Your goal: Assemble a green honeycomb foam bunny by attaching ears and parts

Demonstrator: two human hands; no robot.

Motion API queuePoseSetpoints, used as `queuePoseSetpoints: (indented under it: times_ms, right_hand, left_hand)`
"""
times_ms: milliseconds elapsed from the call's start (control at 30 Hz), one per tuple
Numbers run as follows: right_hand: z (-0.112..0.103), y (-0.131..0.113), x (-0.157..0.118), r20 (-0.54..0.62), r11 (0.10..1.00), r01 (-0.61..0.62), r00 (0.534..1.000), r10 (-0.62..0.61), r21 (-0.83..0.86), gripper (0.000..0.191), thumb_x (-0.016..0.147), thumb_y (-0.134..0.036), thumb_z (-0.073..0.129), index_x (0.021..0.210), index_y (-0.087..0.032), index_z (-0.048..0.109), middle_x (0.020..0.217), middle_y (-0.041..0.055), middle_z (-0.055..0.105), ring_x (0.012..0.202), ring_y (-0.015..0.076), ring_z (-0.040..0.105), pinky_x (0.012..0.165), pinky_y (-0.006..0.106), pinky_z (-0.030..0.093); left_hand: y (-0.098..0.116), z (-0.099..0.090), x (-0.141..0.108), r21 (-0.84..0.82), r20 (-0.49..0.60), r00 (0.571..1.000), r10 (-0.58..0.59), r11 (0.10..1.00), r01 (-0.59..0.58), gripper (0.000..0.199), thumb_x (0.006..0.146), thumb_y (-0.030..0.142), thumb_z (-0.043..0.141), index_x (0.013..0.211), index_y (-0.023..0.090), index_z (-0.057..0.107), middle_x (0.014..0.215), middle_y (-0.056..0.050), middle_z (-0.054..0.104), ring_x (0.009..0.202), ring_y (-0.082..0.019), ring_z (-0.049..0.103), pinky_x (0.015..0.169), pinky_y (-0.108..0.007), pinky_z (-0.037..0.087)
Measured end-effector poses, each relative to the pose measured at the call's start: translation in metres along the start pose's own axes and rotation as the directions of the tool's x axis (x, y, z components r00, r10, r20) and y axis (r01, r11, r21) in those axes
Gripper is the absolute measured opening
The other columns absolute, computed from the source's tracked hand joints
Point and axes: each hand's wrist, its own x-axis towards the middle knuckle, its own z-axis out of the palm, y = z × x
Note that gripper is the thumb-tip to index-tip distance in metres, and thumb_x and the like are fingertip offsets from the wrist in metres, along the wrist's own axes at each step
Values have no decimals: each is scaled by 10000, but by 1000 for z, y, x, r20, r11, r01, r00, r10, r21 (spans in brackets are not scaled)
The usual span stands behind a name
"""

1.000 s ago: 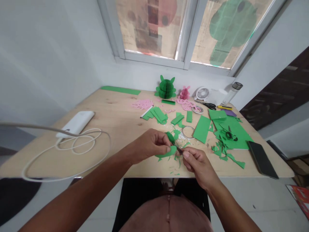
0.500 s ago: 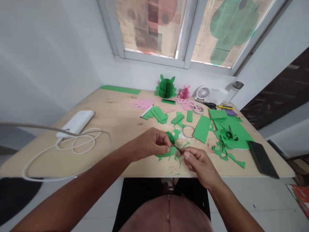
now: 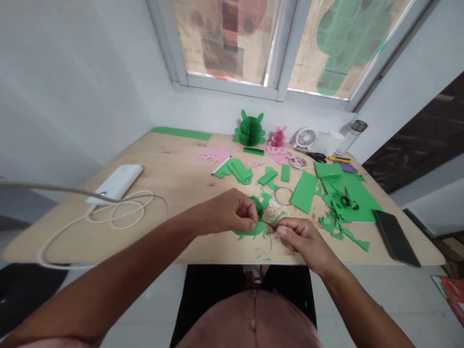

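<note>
My left hand (image 3: 237, 212) is closed in a pinch over the middle of the table, beside a small bunched green paper piece (image 3: 258, 207) that seems held at its fingertips. My right hand (image 3: 299, 239) grips a thin dark tool (image 3: 267, 223), which looks like tweezers. The tool's tip reaches toward the left fingertips and the bunched paper; its exact contact is hidden. Beneath the hands lies a flat green paper cutout (image 3: 250, 231) among small green scraps.
Green paper strips (image 3: 239, 170), pink scraps (image 3: 214, 154), a tape roll (image 3: 283, 196) and small scissors (image 3: 347, 200) lie around. Behind stand a green paper figure (image 3: 250, 130), a pink one (image 3: 278, 137) and a fan (image 3: 305, 138). A phone (image 3: 396, 238) lies right, a white power bank (image 3: 116, 183) left.
Both hands stay nearly in place. The dark tool has turned slightly and now looks thinner. My camera view has shifted a little.
</note>
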Motion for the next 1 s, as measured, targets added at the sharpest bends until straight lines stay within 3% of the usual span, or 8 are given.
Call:
queuePoseSetpoints:
  times_ms: [600,800,867,1000]
  right_hand:
    - [-5,-1,1,55,998,1,998,3,-67,371,816,-489,616,826,-135,727,510,-62,300,478,75,212,447,231,157]
    - [-5,-5,2,39,988,66,997,-61,-137,303,804,-445,642,745,-156,714,587,-17,456,559,101,353,503,234,273]
    - [-5,-4,1,8,991,63,998,-63,-114,301,791,-452,655,782,-157,717,614,-7,500,579,108,390,511,231,292]
    - [-2,1,3,-90,998,40,995,-36,49,359,782,-499,648,862,-152,697,535,-52,403,475,70,264,443,216,193]
  left_hand:
    - [2,-1,1,10,-8,999,-31,999,31,30,608,164,664,587,144,655,480,44,512,456,-56,389,460,-185,292]
    - [3,-1,1,7,8,999,-36,999,36,46,605,183,671,591,142,655,481,43,517,457,-57,396,461,-187,295]
    - [2,-1,1,2,10,999,-48,999,48,53,605,187,673,598,139,653,492,41,528,466,-58,408,470,-187,302]
    - [-2,0,2,2,-1,999,-51,999,51,51,610,182,663,617,132,653,495,49,521,474,-53,399,482,-184,304]
